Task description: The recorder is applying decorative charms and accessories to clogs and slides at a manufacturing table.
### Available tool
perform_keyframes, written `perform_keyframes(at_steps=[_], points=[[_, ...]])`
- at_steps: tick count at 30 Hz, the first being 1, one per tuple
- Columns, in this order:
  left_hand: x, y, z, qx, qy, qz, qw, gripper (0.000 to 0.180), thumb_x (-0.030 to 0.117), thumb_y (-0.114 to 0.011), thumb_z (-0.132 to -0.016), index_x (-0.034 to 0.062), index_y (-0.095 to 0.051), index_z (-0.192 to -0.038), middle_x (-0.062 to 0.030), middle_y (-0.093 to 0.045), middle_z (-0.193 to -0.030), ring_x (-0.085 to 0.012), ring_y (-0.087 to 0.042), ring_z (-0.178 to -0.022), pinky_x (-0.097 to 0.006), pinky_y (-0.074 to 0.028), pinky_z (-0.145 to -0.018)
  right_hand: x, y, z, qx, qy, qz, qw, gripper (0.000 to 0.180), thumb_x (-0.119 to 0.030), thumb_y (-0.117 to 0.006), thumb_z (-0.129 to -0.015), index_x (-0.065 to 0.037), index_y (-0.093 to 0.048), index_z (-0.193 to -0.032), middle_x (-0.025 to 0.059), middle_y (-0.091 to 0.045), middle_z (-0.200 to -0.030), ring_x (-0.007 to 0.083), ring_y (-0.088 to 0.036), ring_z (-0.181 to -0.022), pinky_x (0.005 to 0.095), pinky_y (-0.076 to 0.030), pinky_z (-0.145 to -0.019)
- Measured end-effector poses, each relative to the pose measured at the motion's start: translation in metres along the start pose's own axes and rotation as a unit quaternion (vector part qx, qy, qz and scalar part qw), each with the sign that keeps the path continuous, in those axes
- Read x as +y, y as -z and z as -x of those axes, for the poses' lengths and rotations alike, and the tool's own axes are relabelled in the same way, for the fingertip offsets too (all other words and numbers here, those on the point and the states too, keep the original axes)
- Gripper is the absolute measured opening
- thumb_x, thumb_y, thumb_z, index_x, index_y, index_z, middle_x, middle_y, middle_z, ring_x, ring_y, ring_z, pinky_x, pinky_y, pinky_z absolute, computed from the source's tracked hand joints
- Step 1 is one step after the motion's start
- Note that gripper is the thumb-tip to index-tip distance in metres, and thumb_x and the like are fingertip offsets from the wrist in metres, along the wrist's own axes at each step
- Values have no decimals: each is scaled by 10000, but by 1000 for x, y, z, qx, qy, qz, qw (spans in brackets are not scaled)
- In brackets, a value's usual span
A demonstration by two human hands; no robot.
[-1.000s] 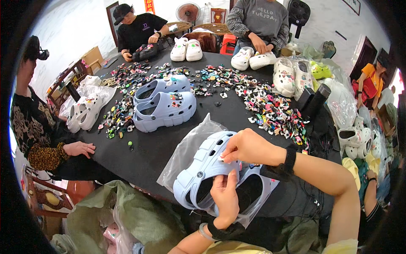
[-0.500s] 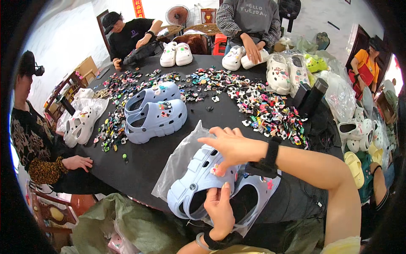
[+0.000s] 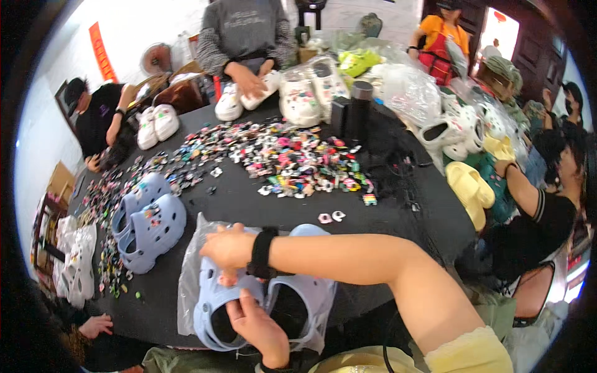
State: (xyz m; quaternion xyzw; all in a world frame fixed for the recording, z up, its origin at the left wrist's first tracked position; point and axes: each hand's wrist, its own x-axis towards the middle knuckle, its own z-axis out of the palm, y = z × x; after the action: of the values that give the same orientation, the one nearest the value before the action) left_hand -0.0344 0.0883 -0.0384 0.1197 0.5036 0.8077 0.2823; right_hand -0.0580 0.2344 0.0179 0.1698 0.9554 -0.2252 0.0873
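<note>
A pair of light blue clogs lies at the near edge of the black table, partly inside a clear plastic bag. My right hand, with a black band on its wrist, reaches across from the right. It presses down on the toe end of the left clog and the bag. My left hand comes up from below. Its fingers curl over the heel rim between the two clogs.
A second pair of light blue clogs with charms stands to the left. Colourful small charms are spread across the table's middle. White clogs, a black cylinder and yellow clogs lie farther off. Other people work around the table.
The view has swung to the right. Both my hands stay on the bagged clogs; my right hand has slid toward the left clog's toe and my left hand has shifted up onto the heel rim.
</note>
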Motion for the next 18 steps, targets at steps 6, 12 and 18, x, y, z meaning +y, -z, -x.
perform_keyframes(at_steps=[6, 12, 18], points=[[-4, 0, 0, -49, -27, -22, 998, 323, 67, -496, -872, -54, -440, -1166, -90, -529, -1097, -128, -509, -958, -238, -388, -801, 13, -22, 19, 108, 12, -45, 993, 507, -338, -725, -588, -84, -593, -1006, 135, -523, -1052, 331, -411, -1103, 529, -380, -746], [-11, 15, -10, -70, -49, -15, 996, 179, 76, -515, -872, -15, -505, -1025, -25, -549, -894, -61, -455, -701, -205, -359, -617, 0, -35, 32, 232, 10, 17, 972, 403, -350, -669, -661, -54, -619, -930, 142, -536, -1028, 307, -510, -996, 471, -411, -777], [-19, 31, -23, -90, -41, -7, 995, 227, 71, -505, -870, -13, -476, -1079, -48, -548, -991, -76, -505, -810, -209, -393, -693, 3, -50, 35, 311, 66, 4, 948, 339, -294, -654, -690, -51, -589, -918, 138, -548, -963, 305, -520, -961, 421, -442, -756]])
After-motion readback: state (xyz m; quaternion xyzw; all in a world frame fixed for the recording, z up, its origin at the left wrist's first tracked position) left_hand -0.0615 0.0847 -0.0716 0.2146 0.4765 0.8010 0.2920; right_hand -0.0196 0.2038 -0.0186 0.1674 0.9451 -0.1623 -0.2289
